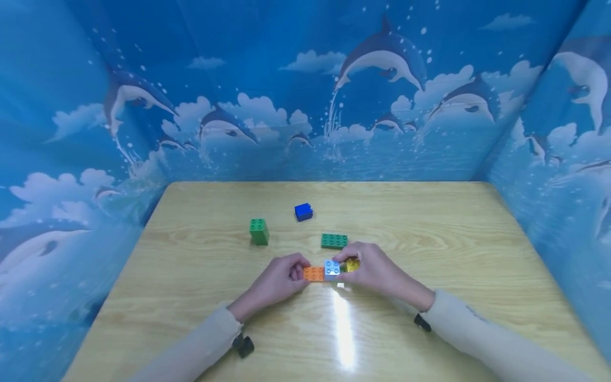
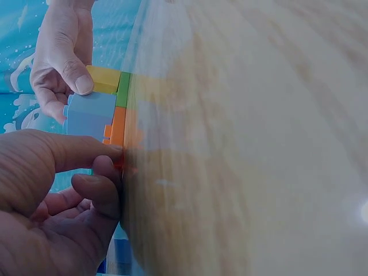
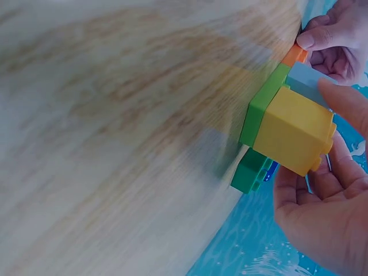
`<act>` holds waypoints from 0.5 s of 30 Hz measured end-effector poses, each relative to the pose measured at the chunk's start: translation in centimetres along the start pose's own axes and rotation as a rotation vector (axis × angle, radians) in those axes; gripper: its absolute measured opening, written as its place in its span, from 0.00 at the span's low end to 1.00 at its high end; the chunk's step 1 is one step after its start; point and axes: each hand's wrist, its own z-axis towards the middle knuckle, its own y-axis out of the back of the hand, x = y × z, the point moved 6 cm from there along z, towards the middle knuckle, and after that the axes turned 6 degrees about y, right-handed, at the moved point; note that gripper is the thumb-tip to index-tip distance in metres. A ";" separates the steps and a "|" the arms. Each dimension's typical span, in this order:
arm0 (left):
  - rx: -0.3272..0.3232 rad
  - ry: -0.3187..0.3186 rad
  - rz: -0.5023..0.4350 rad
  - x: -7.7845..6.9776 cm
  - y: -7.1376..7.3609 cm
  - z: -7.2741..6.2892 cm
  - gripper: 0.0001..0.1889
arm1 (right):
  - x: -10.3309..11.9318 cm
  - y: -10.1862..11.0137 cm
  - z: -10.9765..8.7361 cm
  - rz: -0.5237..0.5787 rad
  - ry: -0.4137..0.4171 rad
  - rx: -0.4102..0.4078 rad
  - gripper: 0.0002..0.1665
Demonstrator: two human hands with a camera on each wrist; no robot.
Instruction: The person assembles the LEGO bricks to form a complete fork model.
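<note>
An orange flat brick (image 1: 314, 274) lies on the table, its outer end pinched by my left hand (image 1: 281, 276). A light blue brick (image 1: 332, 269) sits over the joint where the orange piece meets a light green flat brick (image 3: 264, 106). My right hand (image 1: 374, 268) pinches this blue brick, thumb on its near side. On the light green piece stands a yellow brick (image 3: 295, 129), partly hidden by the right hand in the head view. In the left wrist view the left fingers cover the orange brick's end.
Behind the hands lies a dark green flat brick (image 1: 334, 241). A tall green brick (image 1: 259, 232) stands farther left, and a dark blue brick (image 1: 303, 212) lies at the back. Dolphin-print curtains (image 1: 286, 106) border the wooden table (image 1: 429, 223).
</note>
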 end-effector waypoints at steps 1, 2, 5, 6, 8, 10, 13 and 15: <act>-0.002 0.000 0.002 0.0 0.0 0.0 0.18 | 0.0 0.0 0.0 0.000 -0.001 -0.004 0.21; -0.001 0.002 0.004 0.0 0.0 0.1 0.18 | 0.0 0.0 0.1 0.002 -0.001 -0.007 0.21; 0.000 0.009 0.010 0.1 0.0 0.1 0.19 | -0.2 -0.1 0.1 0.004 0.009 -0.014 0.21; 0.000 0.007 0.010 0.0 0.0 0.1 0.19 | -0.2 -0.1 0.1 0.001 0.013 -0.017 0.21; -0.004 0.005 0.014 0.0 0.1 0.1 0.19 | -0.3 -0.1 0.2 0.002 0.024 -0.019 0.21; -0.006 0.003 0.014 0.0 0.1 0.1 0.19 | -0.4 -0.1 0.2 -0.005 0.027 -0.023 0.21; 0.001 -0.005 0.013 0.0 0.1 0.0 0.19 | -0.6 -0.1 0.1 -0.011 0.021 -0.031 0.21; 0.002 -0.009 0.014 0.0 0.2 0.0 0.19 | -0.7 -0.2 0.1 -0.011 0.017 -0.035 0.21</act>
